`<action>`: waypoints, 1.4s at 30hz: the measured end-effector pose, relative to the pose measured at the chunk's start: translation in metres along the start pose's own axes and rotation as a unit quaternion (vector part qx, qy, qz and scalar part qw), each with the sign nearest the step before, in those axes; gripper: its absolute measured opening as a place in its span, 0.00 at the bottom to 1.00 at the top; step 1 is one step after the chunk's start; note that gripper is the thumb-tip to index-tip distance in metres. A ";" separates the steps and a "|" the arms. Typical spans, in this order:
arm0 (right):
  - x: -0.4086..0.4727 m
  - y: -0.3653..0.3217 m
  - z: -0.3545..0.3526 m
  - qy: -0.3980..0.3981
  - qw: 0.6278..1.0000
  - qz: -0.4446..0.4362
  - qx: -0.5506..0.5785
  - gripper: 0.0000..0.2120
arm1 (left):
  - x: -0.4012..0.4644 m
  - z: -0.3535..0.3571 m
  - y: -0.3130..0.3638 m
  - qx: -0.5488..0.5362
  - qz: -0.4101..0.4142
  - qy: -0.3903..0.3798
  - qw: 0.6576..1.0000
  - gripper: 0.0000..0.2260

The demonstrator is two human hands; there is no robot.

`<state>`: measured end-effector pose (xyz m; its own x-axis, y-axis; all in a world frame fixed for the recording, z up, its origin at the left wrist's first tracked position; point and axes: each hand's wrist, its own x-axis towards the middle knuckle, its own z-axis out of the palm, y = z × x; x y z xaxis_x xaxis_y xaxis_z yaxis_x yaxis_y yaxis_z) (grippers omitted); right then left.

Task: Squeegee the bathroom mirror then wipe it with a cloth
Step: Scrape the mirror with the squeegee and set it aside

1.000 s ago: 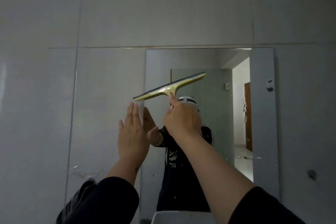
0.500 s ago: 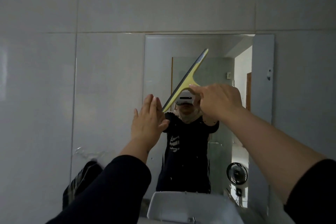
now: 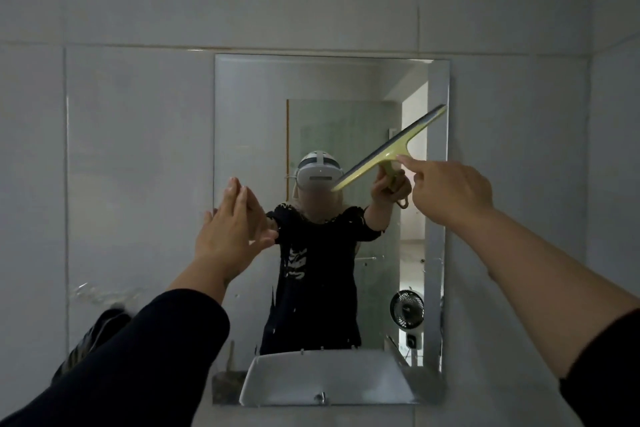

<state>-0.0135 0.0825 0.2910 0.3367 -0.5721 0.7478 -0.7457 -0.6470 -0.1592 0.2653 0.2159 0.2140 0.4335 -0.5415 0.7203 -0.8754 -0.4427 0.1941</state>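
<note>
Head view: the right hand (image 3: 450,189) holds the squeegee (image 3: 388,149) by its handle, grip closed, index finger extended along the neck; the blade lies tilted against the mirror (image 3: 242,114) near its right edge. The left hand (image 3: 230,229), flat and empty, rests at the mirror's left edge. The squeegee appears light and rigid with a flexible blade; the handle is the correct hold.

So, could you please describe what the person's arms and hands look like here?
Both hands, left hand and right hand, are bare, with no gloves or rings visible. Each arm wears a black sleeve pushed back, leaving the forearms bare.
</note>
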 end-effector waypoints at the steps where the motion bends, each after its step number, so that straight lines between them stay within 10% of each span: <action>1: -0.003 0.004 0.003 -0.003 1.000 0.016 0.017 0.26 | 0.000 0.000 0.000 0.000 0.000 0.002 1.000 0.47; 19: -0.059 -0.079 0.069 0.020 0.915 0.197 0.351 0.25 | 0.002 -0.005 -0.008 0.002 0.020 -0.012 1.000 0.42; 42: -0.083 -0.153 0.097 -0.124 0.980 -0.111 0.106 0.32 | -0.013 -0.015 -0.033 -0.021 0.008 0.017 1.000 0.26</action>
<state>0.1282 0.1800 0.1914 0.6265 -0.4925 0.6040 -0.5105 -0.8449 -0.1594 0.2852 0.2483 0.2080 0.4129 -0.5232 0.7455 -0.8905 -0.4038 0.2098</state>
